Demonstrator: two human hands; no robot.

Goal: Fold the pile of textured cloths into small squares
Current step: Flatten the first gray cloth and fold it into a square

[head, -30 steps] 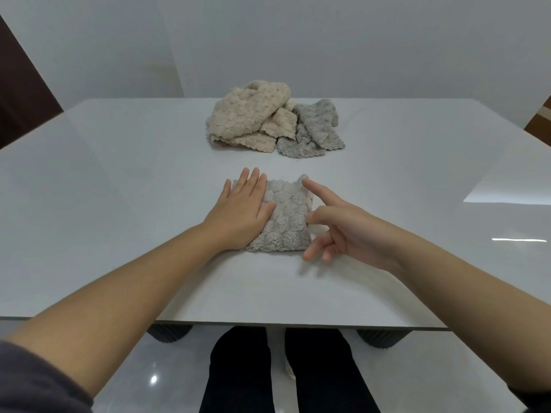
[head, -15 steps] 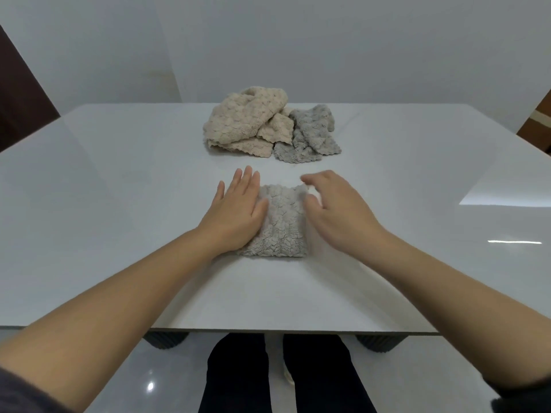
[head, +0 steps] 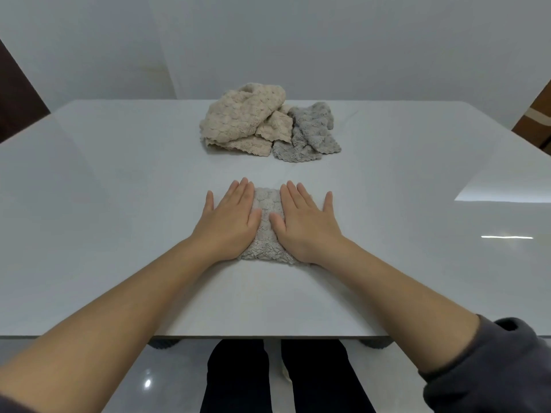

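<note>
A small folded grey textured cloth (head: 266, 226) lies on the white table (head: 119, 219) in front of me. My left hand (head: 231, 219) presses flat on its left side, fingers straight. On the cloth's right side my right hand (head: 304, 222) lies flat as well, fingers straight and spread. Only a strip of the cloth shows between the two hands. Farther back sits the pile of unfolded cloths: beige ones (head: 243, 122) on the left and a grey one (head: 308, 132) on the right.
The table's near edge (head: 268, 336) runs across the lower view, with my dark-trousered legs (head: 283, 380) below it. A dark brown panel (head: 18, 99) stands at far left and a wooden piece (head: 536, 120) at far right. A grey wall is behind.
My right hand, earlier raised with curled fingers beside the cloth, has come down flat onto its right side. The left hand stayed pressing the left side.
</note>
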